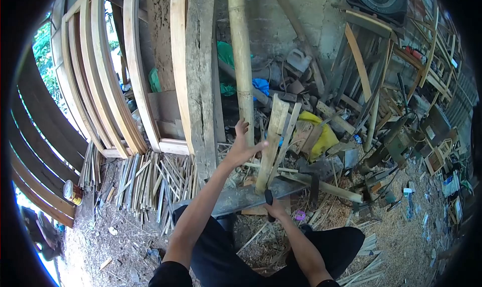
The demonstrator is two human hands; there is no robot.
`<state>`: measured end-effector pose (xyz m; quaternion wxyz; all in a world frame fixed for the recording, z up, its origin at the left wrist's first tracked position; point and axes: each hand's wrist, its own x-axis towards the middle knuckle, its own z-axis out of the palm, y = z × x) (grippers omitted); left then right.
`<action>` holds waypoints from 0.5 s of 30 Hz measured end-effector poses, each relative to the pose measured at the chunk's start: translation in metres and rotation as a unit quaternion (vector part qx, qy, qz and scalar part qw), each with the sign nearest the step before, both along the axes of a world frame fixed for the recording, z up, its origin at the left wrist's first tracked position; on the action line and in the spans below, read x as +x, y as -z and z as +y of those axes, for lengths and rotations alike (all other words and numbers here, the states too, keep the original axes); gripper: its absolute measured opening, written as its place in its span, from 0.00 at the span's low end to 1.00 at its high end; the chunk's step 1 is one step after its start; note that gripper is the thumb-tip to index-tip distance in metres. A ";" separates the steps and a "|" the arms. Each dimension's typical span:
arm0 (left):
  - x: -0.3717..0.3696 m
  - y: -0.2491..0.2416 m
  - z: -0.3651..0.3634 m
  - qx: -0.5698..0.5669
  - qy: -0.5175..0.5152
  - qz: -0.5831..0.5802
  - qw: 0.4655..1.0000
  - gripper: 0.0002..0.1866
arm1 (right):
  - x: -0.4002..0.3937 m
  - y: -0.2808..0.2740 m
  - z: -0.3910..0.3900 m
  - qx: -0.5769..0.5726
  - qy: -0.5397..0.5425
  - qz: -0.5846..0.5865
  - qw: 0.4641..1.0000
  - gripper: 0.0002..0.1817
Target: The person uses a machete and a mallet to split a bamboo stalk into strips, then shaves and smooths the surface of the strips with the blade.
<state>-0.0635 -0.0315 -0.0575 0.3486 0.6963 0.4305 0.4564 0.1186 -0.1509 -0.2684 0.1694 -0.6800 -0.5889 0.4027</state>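
My left hand (243, 147) is raised with its fingers spread, just left of a split bamboo piece (273, 136). It holds nothing. The bamboo piece stands roughly upright, its lower end at a low wooden beam (233, 200) in front of my knees. A narrower strip (286, 141) leans alongside it on the right. My right hand (276, 209) is closed around the dark handle of a tool (269, 197) near the foot of the bamboo. Whether that tool has a blade, and where it sits, I cannot make out.
Tall wooden frames (100, 71) stand at the left, with bundles of thin strips (135, 181) below them. A bamboo pole (240, 51) and a weathered post (201, 76) rise ahead. Scrap wood, a yellow sack (324, 136) and a white jug (299, 61) lie beyond. Shavings cover the floor.
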 end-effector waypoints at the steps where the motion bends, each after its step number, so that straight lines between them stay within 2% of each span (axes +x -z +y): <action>1: 0.005 0.000 0.004 0.008 0.000 -0.004 1.000 0.63 | 0.006 0.009 0.001 0.008 0.000 -0.004 1.000 0.23; 3: 0.019 0.002 0.003 0.073 -0.004 0.012 0.997 0.60 | 0.017 0.015 0.001 -0.056 0.034 0.166 0.984 0.20; 6: 0.032 0.008 -0.004 0.034 0.048 -0.049 0.997 0.55 | 0.028 0.008 0.005 -0.098 -0.001 0.152 0.984 0.18; 7: 0.035 0.009 0.000 0.035 0.031 -0.061 0.997 0.49 | 0.032 0.022 0.010 -0.142 0.015 0.194 0.970 0.17; 8: 0.037 0.012 0.003 0.027 0.031 -0.065 0.997 0.49 | 0.035 0.030 0.012 -0.149 0.018 0.191 0.970 0.17; 10: 0.041 0.011 0.015 0.015 -0.043 0.009 0.999 0.46 | 0.038 0.028 0.028 -0.122 -0.015 0.079 0.989 0.19; 12: 0.046 0.017 0.030 0.012 -0.066 0.006 0.998 0.44 | 0.040 0.026 0.043 -0.033 -0.090 -0.129 0.987 0.23; 15: 0.054 0.025 0.053 0.043 -0.090 -0.013 0.995 0.43 | 0.042 0.011 0.052 -0.031 -0.084 -0.161 0.983 0.26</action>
